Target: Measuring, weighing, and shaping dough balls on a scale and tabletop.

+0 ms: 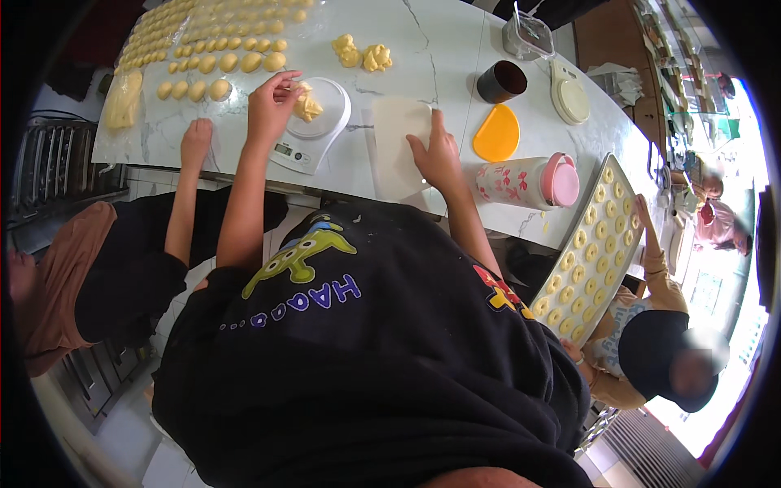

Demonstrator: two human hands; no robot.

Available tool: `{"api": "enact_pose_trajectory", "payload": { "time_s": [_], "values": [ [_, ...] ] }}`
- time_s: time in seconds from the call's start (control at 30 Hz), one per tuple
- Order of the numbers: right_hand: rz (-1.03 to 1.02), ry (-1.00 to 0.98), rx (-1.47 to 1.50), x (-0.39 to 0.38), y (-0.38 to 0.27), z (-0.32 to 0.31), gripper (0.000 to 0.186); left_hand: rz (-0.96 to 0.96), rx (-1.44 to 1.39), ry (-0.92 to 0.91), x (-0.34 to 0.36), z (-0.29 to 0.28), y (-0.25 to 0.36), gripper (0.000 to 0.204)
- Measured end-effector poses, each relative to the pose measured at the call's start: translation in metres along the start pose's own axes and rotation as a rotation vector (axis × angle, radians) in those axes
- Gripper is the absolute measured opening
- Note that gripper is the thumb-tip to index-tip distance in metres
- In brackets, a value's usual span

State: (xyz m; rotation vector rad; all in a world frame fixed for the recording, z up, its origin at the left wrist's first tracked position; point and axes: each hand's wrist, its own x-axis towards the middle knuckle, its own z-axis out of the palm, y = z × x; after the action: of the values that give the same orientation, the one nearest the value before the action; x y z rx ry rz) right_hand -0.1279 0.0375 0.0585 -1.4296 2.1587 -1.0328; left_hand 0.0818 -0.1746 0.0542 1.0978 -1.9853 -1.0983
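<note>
My left hand [272,104] is at the round white plate of a kitchen scale [327,122], fingers pinched at the left edge of a rough lump of yellow dough [309,106]. The dough rests on the plate. My right hand [439,156] lies at the right edge of a thin white rectangular sheet [397,154] on the table. Its thumb reaches over the sheet and its index finger points along the edge; the other fingers are partly hidden. Two more rough dough lumps [377,58] sit beyond the scale.
Rows of dough balls [229,63] fill the far left. To the right stand a dark cup [502,82], an orange scraper [497,132], a pink-and-white bottle [527,180] and another scale [569,93]. A co-worker holds a tray [587,256] of dough rings; another person's hand [196,145] is at left.
</note>
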Motion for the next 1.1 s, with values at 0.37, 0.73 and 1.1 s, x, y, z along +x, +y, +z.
{"api": "enact_pose_trajectory", "payload": {
  "time_s": [0.37, 0.73, 1.1],
  "values": [
    [-0.02, 0.128, 0.058, -0.004, -0.001, -0.026, 0.049, 0.503, 0.641, 0.155, -0.009, 0.042, 0.032, 0.032],
    [-0.015, 0.09, 0.047, -0.009, -0.007, -0.039, 0.045, 0.474, 0.362, -0.291, -0.079, 0.119, -0.007, 0.04],
    [0.065, -0.176, -0.13, -0.008, -0.022, -0.014, 0.051, 0.25, 0.387, -0.207, -0.086, 0.118, -0.002, 0.013]
  ]
}}
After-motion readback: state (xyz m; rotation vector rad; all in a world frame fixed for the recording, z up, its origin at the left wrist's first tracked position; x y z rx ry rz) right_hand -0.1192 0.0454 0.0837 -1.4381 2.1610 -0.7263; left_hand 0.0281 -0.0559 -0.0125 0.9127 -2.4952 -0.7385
